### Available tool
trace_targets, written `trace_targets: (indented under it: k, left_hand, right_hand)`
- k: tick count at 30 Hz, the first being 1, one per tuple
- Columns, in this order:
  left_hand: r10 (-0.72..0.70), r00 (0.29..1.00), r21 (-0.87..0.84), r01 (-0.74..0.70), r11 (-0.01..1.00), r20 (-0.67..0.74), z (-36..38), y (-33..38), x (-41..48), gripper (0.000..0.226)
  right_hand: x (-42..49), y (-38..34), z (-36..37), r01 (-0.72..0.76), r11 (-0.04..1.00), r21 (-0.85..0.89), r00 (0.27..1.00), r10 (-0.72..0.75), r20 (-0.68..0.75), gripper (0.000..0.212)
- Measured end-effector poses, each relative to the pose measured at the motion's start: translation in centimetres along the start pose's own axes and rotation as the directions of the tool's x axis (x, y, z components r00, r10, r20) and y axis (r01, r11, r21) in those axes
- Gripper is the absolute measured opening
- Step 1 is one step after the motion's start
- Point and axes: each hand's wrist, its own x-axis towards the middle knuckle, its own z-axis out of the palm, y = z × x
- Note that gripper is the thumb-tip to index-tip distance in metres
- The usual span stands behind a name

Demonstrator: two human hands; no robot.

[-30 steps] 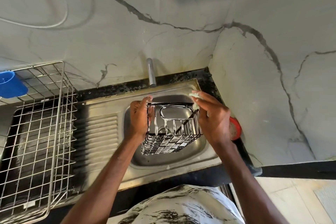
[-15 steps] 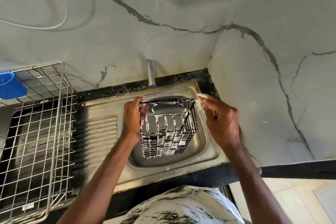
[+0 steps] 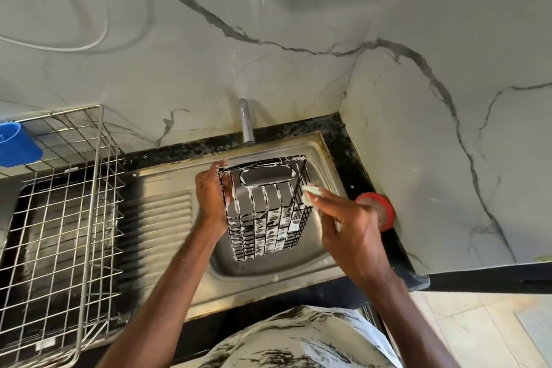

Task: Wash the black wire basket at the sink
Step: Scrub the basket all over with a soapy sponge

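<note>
Over steel sink [image 3: 313,270]: left hand [image 3: 210,194] grips sudsy rectangular black wire basket [image 3: 265,209].

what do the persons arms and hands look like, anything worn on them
Both forearms are bare as far as the picture shows: no sleeves, gloves, watch or bracelet. The left hand and the right hand show no rings on the fingers. At the bottom edge is a white top with black streaks.
</note>
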Motion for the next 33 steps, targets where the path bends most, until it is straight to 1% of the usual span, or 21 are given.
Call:
trace_targets:
  k: [3,5,8,9,11,14,15,16,17,18,19,20,21,23,24,25,26,27,28,30,33]
  left_hand:
    - [-0.006,0.999,0.02,0.006,1.0,0.04,0.4,-0.2,-0.5,0.049]
    - [-0.008,0.999,0.03,0.007,1.0,0.04,0.5,-0.4,-0.8,0.048]
    - [0.021,1.0,-0.012,-0.021,1.0,-0.016,0.2,-0.7,-0.5,0.031]
    - [0.03,0.999,-0.015,-0.031,0.999,-0.043,0.1,-0.7,-0.4,0.025]
    - [0.028,0.997,-0.028,-0.03,0.999,-0.067,-0.2,-0.6,-0.1,0.024]
    - [0.045,0.999,-0.007,-0.045,0.999,-0.016,-0.2,-0.6,-0.3,0.054]
    - [0.046,0.999,-0.011,-0.046,0.999,-0.002,-0.2,-0.6,-0.5,0.056]
    - [0.04,0.999,-0.021,-0.04,0.999,0.004,-0.2,-0.7,-0.5,0.053]
    - [0.022,1.0,-0.033,-0.022,0.999,0.02,-0.3,-0.7,-0.4,0.044]
    - [0.013,0.999,-0.051,-0.011,0.999,0.029,-0.6,-0.7,-0.2,0.035]
    - [0.001,0.999,-0.062,0.002,0.998,0.051,-0.8,-0.6,0.0,0.032]
    - [-0.004,0.998,-0.052,0.007,0.999,0.061,-1.1,-0.7,0.1,0.035]
    - [-0.009,0.997,-0.043,0.012,0.999,0.072,-1.2,-0.6,-0.2,0.034]
    - [0.009,0.993,-0.055,-0.003,0.998,0.114,-1.5,-0.5,-0.3,0.023]
    - [0.033,0.989,-0.044,-0.027,0.999,0.145,-1.7,-0.4,-0.5,0.025]
    - [0.061,0.981,-0.012,-0.06,0.998,0.185,-2.0,-0.4,-0.5,0.04]
    - [0.099,0.967,0.027,-0.108,0.994,0.234,-2.6,-0.7,-0.2,0.062]
    - [0.141,0.947,0.095,-0.175,0.98,0.29,-3.3,-1.1,0.2,0.081]
    - [0.193,0.923,0.172,-0.261,0.95,0.334,-3.9,-1.1,0.3,0.086]
    - [0.266,0.861,0.301,-0.417,0.858,0.434,-5.0,-1.3,0.5,0.068]
    - [0.299,0.779,0.407,-0.563,0.719,0.551,-4.7,-0.5,-0.1,0.037]
  right_hand:
    - [1.9,0.6,0.4,-0.03,0.997,-0.075,0.999,0.027,-0.044,0.035]
    - [3.3,1.0,0.9,-0.059,0.996,-0.07,0.997,0.055,-0.057,0.034]
    - [3.5,0.6,1.5,-0.058,0.997,-0.048,0.996,0.054,-0.077,0.031]
    - [2.9,0.4,1.5,-0.083,0.996,-0.03,0.993,0.08,-0.088,0.031]
    - [1.8,0.4,1.4,-0.224,0.973,0.06,0.97,0.228,-0.089,0.032]
    - [2.0,0.9,1.3,-0.475,0.843,0.253,0.867,0.497,-0.028,0.034]
    - [2.5,1.1,1.1,-0.534,0.783,0.321,0.826,0.564,-0.001,0.034]
    - [3.1,1.7,1.1,-0.588,0.708,0.391,0.783,0.619,0.056,0.035]
    - [3.8,2.1,1.0,-0.638,0.62,0.457,0.741,0.656,0.144,0.036]
    - [4.5,2.6,0.8,-0.681,0.529,0.506,0.701,0.671,0.243,0.036]
    - [5.1,2.8,0.6,-0.718,0.443,0.537,0.665,0.665,0.34,0.034]
    - [5.7,2.8,0.3,-0.746,0.386,0.543,0.639,0.643,0.422,0.031]
    - [6.1,2.6,0.0,-0.769,0.356,0.532,0.62,0.62,0.481,0.026]
    - [6.7,2.1,-0.4,-0.793,0.347,0.501,0.602,0.576,0.554,0.02]
    - [6.9,2.0,-0.4,-0.799,0.332,0.501,0.596,0.55,0.586,0.022]
    - [7.0,1.7,-0.3,-0.806,0.303,0.509,0.587,0.519,0.621,0.025]
    - [7.1,1.6,-0.1,-0.81,0.283,0.513,0.582,0.49,0.649,0.028]
    - [7.1,1.4,0.0,-0.813,0.283,0.509,0.581,0.47,0.665,0.029]
    - [7.2,1.4,0.3,-0.809,0.32,0.493,0.588,0.462,0.664,0.03]
    - [7.3,0.9,0.6,-0.79,0.434,0.434,0.608,0.465,0.644,0.029]
    - [7.1,0.0,1.0,-0.74,0.57,0.357,0.646,0.456,0.612,0.023]
